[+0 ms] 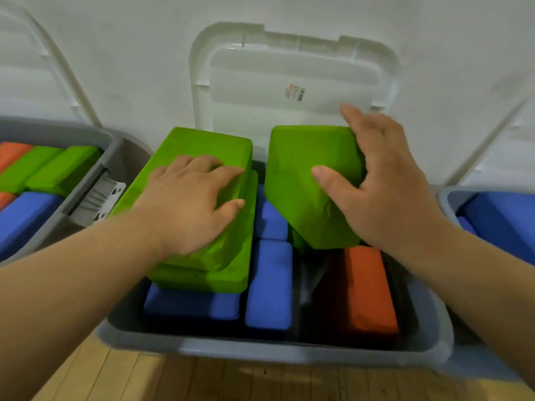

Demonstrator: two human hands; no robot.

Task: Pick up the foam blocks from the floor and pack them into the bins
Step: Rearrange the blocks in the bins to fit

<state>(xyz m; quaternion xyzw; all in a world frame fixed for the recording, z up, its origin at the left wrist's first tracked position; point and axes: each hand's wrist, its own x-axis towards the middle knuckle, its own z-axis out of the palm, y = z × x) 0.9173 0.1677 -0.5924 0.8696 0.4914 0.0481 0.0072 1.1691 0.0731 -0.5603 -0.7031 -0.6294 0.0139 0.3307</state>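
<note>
Both hands are over the middle grey plastic bin (260, 350), which sits on the wooden plank floor (173, 380) against a white wall with its translucent white lid (289, 73) leaning upright behind it. The left hand (191, 209) lies flat, fingers spread, pressing down on a green rectangular foam block (199, 151) that rests on another green block (231, 273) stacked over a blue foam block (191, 305) along the bin's left side. The right hand (385, 183) is clamped around a second green foam block (304, 175), thumb on its near face and fingers wrapped over the far edge, holding it tilted above the bin's right half. Below it an orange foam block (370, 287) stands in the bin, and two blue blocks (269, 285) lie lengthwise down the centre. A neighbouring grey bin (86, 180) on the left holds orange, green and blue blocks; another bin (451, 198) on the right shows blue ones.
</note>
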